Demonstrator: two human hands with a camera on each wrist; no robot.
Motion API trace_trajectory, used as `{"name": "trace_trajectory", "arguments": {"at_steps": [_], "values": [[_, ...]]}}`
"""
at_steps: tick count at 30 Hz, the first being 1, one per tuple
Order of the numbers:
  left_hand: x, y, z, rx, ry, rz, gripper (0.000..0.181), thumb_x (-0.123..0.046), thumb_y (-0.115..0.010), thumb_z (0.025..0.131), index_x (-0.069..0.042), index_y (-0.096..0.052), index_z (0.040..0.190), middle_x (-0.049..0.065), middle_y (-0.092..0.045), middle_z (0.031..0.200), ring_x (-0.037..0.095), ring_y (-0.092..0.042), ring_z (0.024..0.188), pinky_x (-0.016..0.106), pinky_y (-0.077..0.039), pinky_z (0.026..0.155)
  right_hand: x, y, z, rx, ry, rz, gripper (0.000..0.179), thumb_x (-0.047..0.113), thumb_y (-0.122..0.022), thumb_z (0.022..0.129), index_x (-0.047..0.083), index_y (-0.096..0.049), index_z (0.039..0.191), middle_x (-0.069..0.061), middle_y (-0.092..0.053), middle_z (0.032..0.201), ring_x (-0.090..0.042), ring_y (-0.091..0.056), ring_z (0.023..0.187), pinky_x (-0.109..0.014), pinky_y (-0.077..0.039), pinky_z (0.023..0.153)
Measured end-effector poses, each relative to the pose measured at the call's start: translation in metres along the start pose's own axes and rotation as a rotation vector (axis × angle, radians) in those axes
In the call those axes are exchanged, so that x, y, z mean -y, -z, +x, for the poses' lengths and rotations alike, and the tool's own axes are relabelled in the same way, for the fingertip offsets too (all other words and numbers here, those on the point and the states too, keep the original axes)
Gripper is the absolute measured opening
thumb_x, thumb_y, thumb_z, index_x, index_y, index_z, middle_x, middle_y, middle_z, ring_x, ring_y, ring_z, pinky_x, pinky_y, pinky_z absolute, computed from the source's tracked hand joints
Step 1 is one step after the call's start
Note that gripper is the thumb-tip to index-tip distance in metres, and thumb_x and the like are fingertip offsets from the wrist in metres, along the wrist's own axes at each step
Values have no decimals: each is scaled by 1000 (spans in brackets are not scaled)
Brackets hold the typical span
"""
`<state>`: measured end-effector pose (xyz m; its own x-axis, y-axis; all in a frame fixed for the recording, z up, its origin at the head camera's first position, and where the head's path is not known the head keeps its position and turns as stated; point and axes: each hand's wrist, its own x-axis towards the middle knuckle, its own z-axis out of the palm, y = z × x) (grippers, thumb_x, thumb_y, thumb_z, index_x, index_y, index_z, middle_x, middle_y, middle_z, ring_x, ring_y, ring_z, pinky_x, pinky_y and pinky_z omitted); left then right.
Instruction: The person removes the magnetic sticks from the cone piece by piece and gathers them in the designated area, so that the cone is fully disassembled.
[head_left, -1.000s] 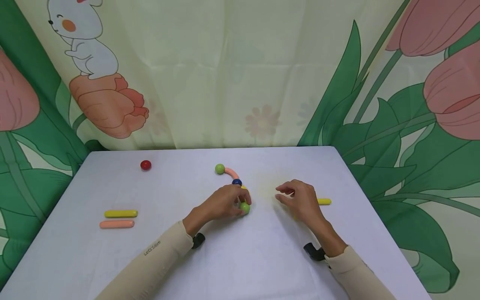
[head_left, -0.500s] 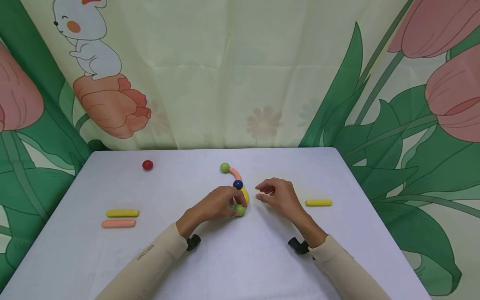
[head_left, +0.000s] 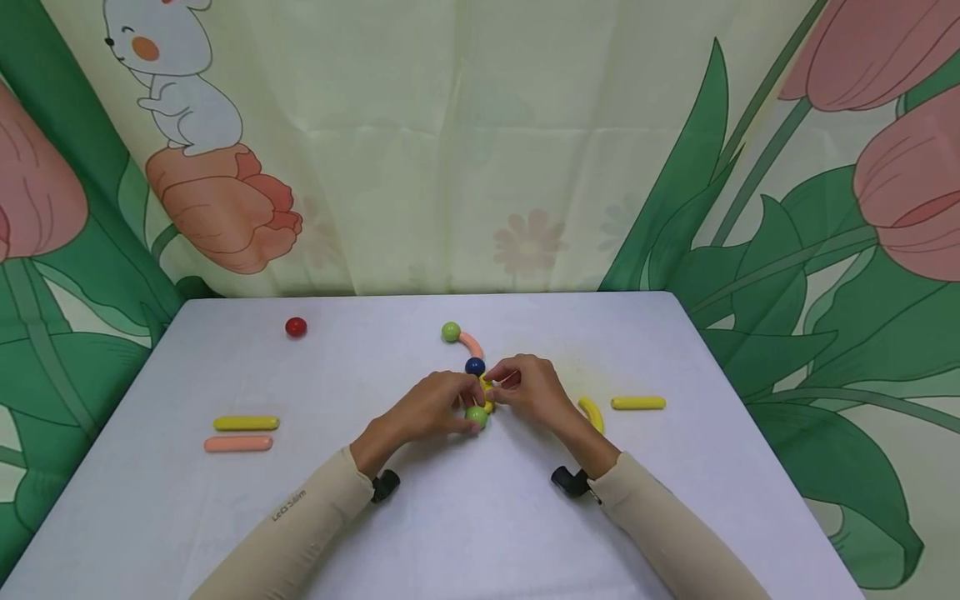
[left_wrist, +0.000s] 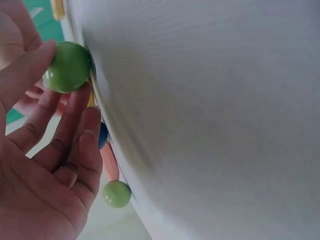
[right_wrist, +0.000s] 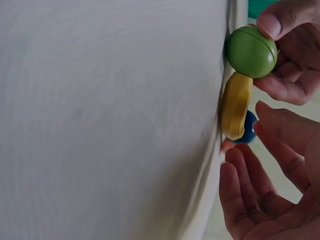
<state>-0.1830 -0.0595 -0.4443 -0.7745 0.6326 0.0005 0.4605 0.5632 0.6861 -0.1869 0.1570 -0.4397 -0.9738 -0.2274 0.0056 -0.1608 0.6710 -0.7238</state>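
In the head view my left hand (head_left: 429, 408) pinches a green ball (left_wrist: 69, 67) between thumb and fingers at the near end of a curved chain. A curved yellow stick (right_wrist: 235, 106) joins this ball to a blue ball (head_left: 475, 367). Farther back follow a curved pink stick (head_left: 471, 345) and another green ball (head_left: 450, 332). My right hand (head_left: 531, 390) is beside the yellow stick, thumb and fingers slightly apart around the blue-ball end in the right wrist view. Both hands partly cover the yellow stick in the head view.
Straight yellow (head_left: 246, 423) and pink (head_left: 237, 444) sticks lie at the left. Behind them sits a red ball (head_left: 296, 327). Right of my right hand lie a curved yellow stick (head_left: 592, 413) and a straight yellow stick (head_left: 638, 402) on the white-covered table (head_left: 480, 533).
My right hand has moved left to the yellow stick of the chain, uncovering the loose yellow sticks at the right. The left hand keeps the near green ball, which has shifted slightly left.
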Motion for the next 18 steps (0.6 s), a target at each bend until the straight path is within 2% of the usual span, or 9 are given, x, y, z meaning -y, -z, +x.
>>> {"name": "trace_trajectory", "arguments": {"at_steps": [10,18], "values": [[-2,5,-3,1,-6,-48,26,-13,-90,85,-12,-73,105,-3,-73,95,20,-67,91,24,-53,81,5,-9,3,17,-61,-12,17,9,-87,88,19,-84,101,0,-72,106,-14,-73,91,-32,-62,82],[-3,-1,-2,-27,8,-31,29,-16,-93,82,-13,-72,102,-3,-72,93,18,-65,88,23,-51,77,8,-10,3,23,-91,-11,16,8,-86,88,18,-84,101,-2,-72,108,-15,-70,90,-32,-61,79]]}}
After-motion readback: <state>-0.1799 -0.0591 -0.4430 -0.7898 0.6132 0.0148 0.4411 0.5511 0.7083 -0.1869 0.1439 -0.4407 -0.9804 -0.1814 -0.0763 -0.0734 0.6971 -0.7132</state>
